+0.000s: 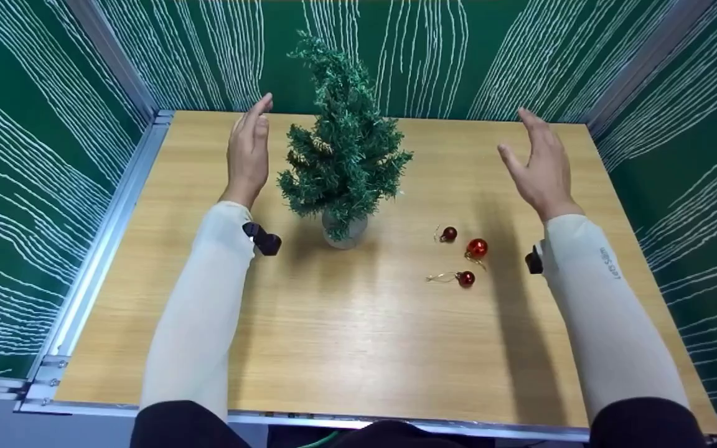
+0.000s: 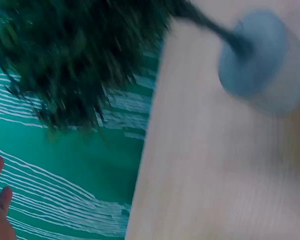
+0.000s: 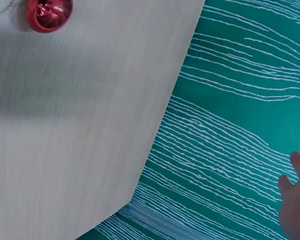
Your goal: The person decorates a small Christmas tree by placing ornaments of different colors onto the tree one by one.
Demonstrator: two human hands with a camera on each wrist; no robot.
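Observation:
A small artificial Christmas tree (image 1: 346,149) stands upright on the table in a pale round base (image 1: 345,230). Just left of its branches, my left hand (image 1: 250,149) is raised with straight fingers and holds nothing. Out to the right, my right hand (image 1: 544,165) hovers with the thumb spread from the fingers, holding nothing. Between the tree and my right arm lie three red bauble ornaments: a dark one (image 1: 449,234), a brighter, larger one (image 1: 477,247) and another dark one (image 1: 466,279), each with a thin hanging loop. In the right wrist view the larger bauble (image 3: 49,14) sits at the top left.
The wooden table (image 1: 358,336) has a metal frame rail (image 1: 109,236) along its left side. Green walls (image 1: 520,56) with white wavy lines enclose its back and both sides. Each forearm wears a pale sleeve with a small black wrist camera (image 1: 262,239).

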